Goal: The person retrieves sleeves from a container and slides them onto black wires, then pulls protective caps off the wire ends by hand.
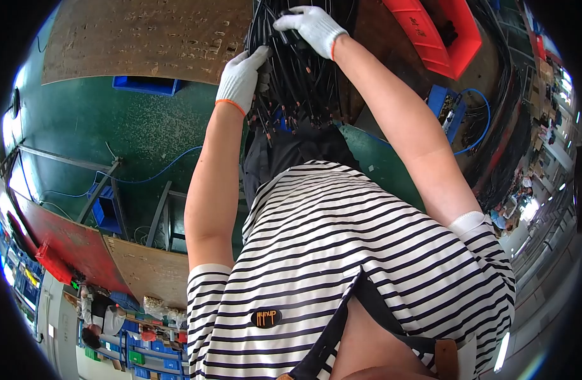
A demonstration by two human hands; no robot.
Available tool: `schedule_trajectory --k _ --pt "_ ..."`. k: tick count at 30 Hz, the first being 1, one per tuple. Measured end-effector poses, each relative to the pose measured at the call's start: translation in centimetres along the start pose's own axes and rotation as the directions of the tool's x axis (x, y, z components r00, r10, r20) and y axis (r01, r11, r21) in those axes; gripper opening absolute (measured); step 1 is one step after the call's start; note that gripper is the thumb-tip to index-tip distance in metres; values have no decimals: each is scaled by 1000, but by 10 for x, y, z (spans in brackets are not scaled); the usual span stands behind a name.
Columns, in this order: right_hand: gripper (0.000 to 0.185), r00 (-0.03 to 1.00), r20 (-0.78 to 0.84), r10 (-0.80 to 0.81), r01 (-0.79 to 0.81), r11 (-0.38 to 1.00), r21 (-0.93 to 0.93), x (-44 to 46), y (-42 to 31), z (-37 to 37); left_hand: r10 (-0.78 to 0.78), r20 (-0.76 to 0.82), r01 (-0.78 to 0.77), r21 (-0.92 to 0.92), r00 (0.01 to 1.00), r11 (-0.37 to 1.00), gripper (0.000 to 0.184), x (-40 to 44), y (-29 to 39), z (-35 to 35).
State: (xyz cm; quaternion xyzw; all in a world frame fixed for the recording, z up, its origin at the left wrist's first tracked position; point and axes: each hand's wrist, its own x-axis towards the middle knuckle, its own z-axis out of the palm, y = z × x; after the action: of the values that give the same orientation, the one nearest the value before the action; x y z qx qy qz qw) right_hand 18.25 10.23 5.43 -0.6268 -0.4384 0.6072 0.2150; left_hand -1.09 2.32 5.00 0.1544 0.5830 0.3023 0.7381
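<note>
A thick bundle of black cables (297, 76) with bare copper ends hangs over the table edge toward my lap. My left hand (240, 77), in a white knit glove with an orange cuff, is closed around the left side of the bundle, its fingers partly hidden among the cables. Higher up, my right hand (313, 30), gloved the same way, lies over the top of the bundle from the right. Its fingers are bent together on a black cable; their tips partly blend into the cables.
A worn wooden tabletop (145, 41) spreads left of the bundle. At the upper right stands a red bin (440, 47) with dark pieces inside. Blue bins (446, 104) and a blue hose (489, 117) lie beyond my right arm. Metal frames (101, 190) stand on the green floor; another person (101, 316) is at lower left.
</note>
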Motion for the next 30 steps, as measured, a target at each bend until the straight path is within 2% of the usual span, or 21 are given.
schedule_trajectory --k 1,2,3,5,6,7,9,11,13,14,17,18,23,24,25,29,30 --pt "32 1000 -7 -5 5 1000 2 -4 -4 0 0 21 -1 9 1000 1000 26 0 1 0" --pt "29 996 87 -14 6 996 89 -5 5 -4 2 42 -3 16 999 1000 27 -1 1 1" --pt "25 989 131 73 -104 963 249 -8 14 -3 4 64 -6 23 998 1000 29 -4 2 5" --pt "37 994 90 55 -78 958 277 -20 17 1 36 181 -35 -7 983 999 30 -6 -3 15" --pt "36 995 82 61 -83 947 311 -18 26 3 28 189 -27 -9 982 1000 29 -6 -6 20" --pt "35 999 7 49 -49 961 274 -22 27 6 22 200 -21 -7 980 1000 28 -5 -8 24" --pt "33 999 -12 40 -37 977 212 -26 27 2 0 211 5 -23 978 1000 24 -6 -9 28" --pt "29 999 -39 -9 22 939 344 -43 21 1 -1 252 -5 23 968 1000 23 -10 -6 29" --pt "29 986 -123 -116 143 962 233 -57 15 0 55 340 -66 20 939 998 21 -21 6 30" --pt "26 974 -186 -130 176 950 258 -59 13 2 36 330 -57 54 943 997 23 -27 11 32" --pt "23 973 -233 -11 94 933 348 -24 15 -4 -49 337 -39 247 940 968 26 -34 14 35" --pt "22 968 -232 96 10 908 418 -9 8 -7 -82 343 -38 329 936 944 27 -34 14 34" --pt "32 945 -326 16 73 964 258 42 6 -16 -57 271 -63 412 961 909 26 -30 3 28" --pt "32 959 -282 17 68 955 290 49 7 -15 -67 281 -57 412 957 910 26 -26 3 25" --pt "32 958 -286 15 70 956 285 48 12 -14 -77 289 -50 410 954 911 26 -25 1 22" --pt "30 948 -318 29 60 962 267 40 11 -3 -126 86 125 21 988 992 37 -26 3 24" --pt "30 943 -331 46 52 958 282 39 14 -1 -84 89 88 -42 993 995 39 -17 -1 22"
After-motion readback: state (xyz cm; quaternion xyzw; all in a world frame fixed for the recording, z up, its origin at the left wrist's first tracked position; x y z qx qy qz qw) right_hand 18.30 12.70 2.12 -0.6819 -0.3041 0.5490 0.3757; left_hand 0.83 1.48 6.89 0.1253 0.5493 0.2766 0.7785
